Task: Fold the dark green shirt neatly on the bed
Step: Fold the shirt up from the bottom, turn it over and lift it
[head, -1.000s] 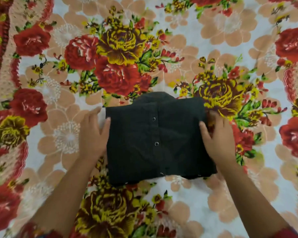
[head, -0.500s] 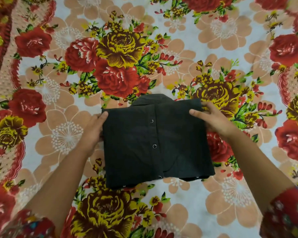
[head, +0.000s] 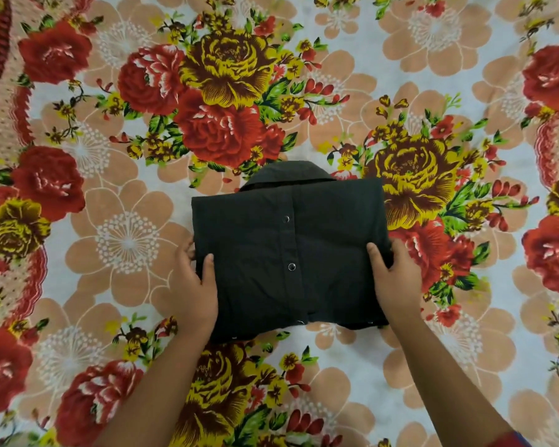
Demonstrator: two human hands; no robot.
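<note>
Folded shirt (head: pixel 291 253) on the bed (head: pixel 433 366).
Left hand (head: pixel 191 285) and right hand (head: pixel 397 279) grip its side edges, thumbs on top, fingers tucked under.

No readable text, labels, brands, numbers or signs appear anywhere.

The head camera is looking almost straight down, close over the bed (head: pixel 433 366), arms entering from the bottom edge of frame.
</note>
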